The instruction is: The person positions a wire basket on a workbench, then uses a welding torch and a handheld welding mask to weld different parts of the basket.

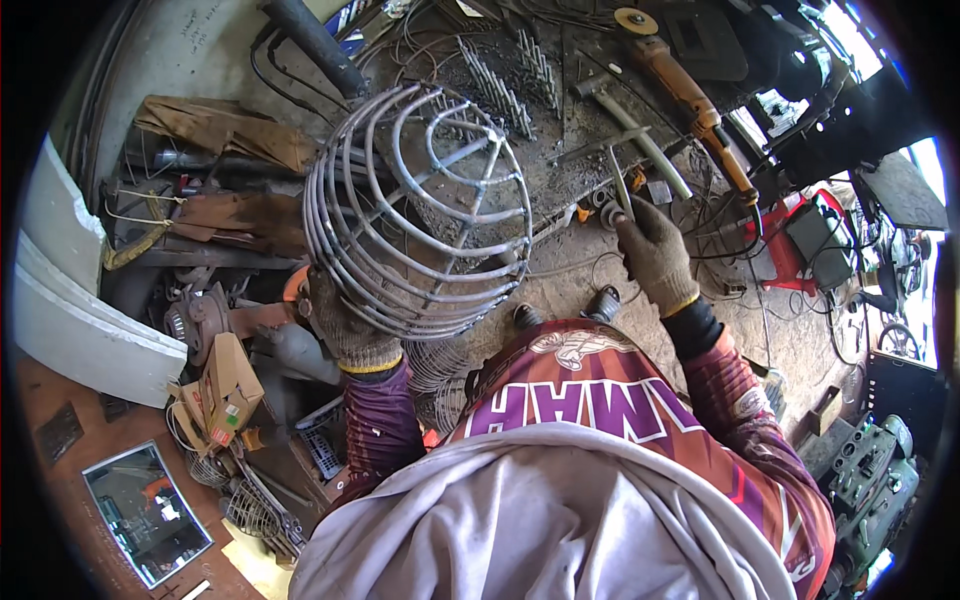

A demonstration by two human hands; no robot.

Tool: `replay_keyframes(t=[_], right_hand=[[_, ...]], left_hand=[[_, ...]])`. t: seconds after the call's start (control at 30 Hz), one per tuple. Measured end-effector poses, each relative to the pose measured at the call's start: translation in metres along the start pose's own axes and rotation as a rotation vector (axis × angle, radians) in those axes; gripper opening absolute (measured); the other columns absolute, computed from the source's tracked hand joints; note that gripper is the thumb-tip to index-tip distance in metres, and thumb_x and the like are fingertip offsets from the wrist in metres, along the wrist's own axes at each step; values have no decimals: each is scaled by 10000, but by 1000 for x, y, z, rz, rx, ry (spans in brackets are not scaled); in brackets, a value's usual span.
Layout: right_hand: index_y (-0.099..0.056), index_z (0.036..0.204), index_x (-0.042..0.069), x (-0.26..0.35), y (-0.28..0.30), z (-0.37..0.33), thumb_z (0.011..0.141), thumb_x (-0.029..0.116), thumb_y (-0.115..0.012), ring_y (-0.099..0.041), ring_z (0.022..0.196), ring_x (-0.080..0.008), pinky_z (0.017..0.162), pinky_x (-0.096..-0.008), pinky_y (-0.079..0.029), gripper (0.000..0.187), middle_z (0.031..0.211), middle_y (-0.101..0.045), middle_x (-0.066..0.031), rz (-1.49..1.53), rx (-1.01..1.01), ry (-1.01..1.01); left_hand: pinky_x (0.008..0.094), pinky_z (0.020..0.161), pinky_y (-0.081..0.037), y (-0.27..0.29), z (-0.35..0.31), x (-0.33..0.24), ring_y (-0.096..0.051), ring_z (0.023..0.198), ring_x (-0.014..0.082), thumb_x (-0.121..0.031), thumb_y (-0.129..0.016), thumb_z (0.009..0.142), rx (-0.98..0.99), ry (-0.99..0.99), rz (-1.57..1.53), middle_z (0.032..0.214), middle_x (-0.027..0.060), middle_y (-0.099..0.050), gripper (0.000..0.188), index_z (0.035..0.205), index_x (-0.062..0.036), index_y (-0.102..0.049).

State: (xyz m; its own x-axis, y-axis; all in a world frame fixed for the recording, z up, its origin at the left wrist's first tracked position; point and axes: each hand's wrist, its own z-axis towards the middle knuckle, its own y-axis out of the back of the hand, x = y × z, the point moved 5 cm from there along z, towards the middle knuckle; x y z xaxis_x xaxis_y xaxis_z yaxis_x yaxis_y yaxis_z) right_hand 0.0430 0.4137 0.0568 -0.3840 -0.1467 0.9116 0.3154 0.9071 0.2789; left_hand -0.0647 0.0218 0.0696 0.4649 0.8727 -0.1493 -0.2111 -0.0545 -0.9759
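A domed wire cage (470, 217) is held up in front of the bench edge, its lower left rim clasped by the gloved left grip (350, 325). The gloved right grip (657, 258) is closed around a slim metal tool (620, 180), apart from the cage. The dark, cluttered bench (560, 185) carries one hammer (640, 145), one orange grinder (680, 85) and two clusters of short metal rods (497, 87). Two shoes (605, 303) stand on the brownish floor (560, 270); one cardboard box (225, 390) sits at left, one greenish machine (880, 490) at right.

The gloved left grip (345, 325) holds a domed wire cage (470, 217), the right grip (657, 262) a pointed tool (619, 182).
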Motion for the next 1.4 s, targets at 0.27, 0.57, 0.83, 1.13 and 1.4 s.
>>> replay_keyframes(t=[0.27,0.57,0.83,1.13,1.4], right_hand=[[-609,1250,-29,36,35,86,966,279,-602,-604,741,-91,641,-269,-492,419,905,-682,-58,-145,63,147],[-535,1348,-30,26,22,108,944,249,-620,-632,905,-154,803,-293,-499,498,1036,-694,-84,-363,88,142],[-494,1386,-11,26,7,100,900,231,-622,-593,1197,-339,995,-376,-456,558,1286,-615,-227,-768,-51,491],[-524,1347,25,24,5,93,922,350,-574,-658,981,-431,860,-498,-518,537,1048,-677,-273,-883,-191,498],[-558,1328,82,69,14,59,922,383,-603,-668,984,-397,832,-472,-527,507,1058,-691,-217,-902,-135,244]], left_hand=[[540,1143,-347,10,-13,-12,-515,1315,326,-365,-436,1035,32,-124,113,1482,190,-472,513,1431,-42,-479],[499,1011,-502,-53,0,9,-644,1139,265,-384,-530,1001,-53,-141,35,1337,142,-616,491,1358,-48,-544],[342,771,-585,-54,5,4,-679,861,118,-363,-539,1009,-101,-227,90,1207,73,-687,415,1275,-51,-603],[231,332,-367,-62,28,22,-353,325,66,-393,-480,1030,-87,-58,-24,477,-69,-481,358,997,-86,-662],[270,414,-473,-40,25,16,-484,404,105,-393,-467,1030,-367,-232,73,567,-15,-578,374,995,-88,-680]])
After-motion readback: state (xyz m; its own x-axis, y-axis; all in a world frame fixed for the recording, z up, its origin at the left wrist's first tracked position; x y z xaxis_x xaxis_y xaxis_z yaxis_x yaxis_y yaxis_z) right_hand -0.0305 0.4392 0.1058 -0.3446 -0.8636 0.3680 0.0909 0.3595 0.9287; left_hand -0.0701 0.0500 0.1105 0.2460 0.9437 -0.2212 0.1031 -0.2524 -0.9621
